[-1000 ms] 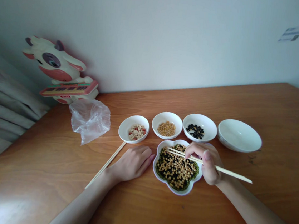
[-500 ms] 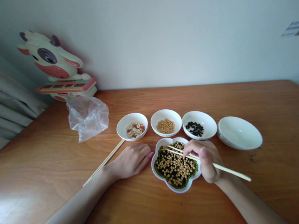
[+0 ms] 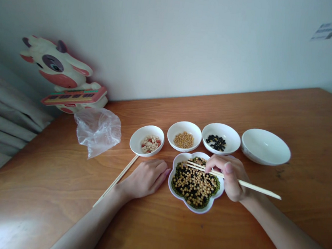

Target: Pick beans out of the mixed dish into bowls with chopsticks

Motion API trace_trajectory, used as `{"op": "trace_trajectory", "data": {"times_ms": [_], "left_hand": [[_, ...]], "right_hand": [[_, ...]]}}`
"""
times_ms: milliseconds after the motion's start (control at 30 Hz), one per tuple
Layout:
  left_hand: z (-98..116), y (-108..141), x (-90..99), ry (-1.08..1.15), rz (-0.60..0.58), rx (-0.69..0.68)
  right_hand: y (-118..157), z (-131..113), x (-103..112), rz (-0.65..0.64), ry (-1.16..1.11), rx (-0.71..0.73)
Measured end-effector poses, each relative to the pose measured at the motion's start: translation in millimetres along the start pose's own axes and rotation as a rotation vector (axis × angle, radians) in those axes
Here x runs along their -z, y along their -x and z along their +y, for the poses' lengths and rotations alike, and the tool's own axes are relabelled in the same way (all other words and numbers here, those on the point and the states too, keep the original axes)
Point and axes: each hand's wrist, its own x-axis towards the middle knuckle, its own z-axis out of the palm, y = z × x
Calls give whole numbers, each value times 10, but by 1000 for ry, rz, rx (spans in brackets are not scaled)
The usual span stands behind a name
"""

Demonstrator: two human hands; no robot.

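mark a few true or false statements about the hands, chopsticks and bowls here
1. The right hand holds chopsticks over the flower-shaped dish. True.
2. The left hand holds chopsticks. False: the left hand rests on the table, with a second chopstick pair beside it.
3. The black-bean bowl stands between the yellow-bean bowl and the rightmost bowl. True.
4. The plastic bag lies right of the yellow-bean bowl. False: the plastic bag lies left of it, by the cow toy.

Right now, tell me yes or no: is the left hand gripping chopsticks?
No, the left hand rests on the table while the right hand holds chopsticks.
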Motion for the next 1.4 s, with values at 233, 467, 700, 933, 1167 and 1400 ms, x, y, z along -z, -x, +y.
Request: {"op": "trace_trajectory", "data": {"times_ms": [233, 467, 700, 933, 1167, 1400], "left_hand": [[14, -5, 16, 17, 12, -14], [8, 1, 7, 6, -6, 6], [-5, 7, -5, -3, -15, 7], [-1, 1, 2, 13, -17, 8], [-8, 4, -17, 13, -21, 12], [-19, 9, -24, -6, -20, 1]], "right_hand": [[-4, -13, 20, -13, 19, -9], [18, 9, 11, -27, -28, -49], [33, 40, 14, -6, -68, -54], [67, 52, -18, 46, -107, -35], [46, -42, 66, 344, -273, 101], [-148, -62, 39, 552, -378, -91]]}}
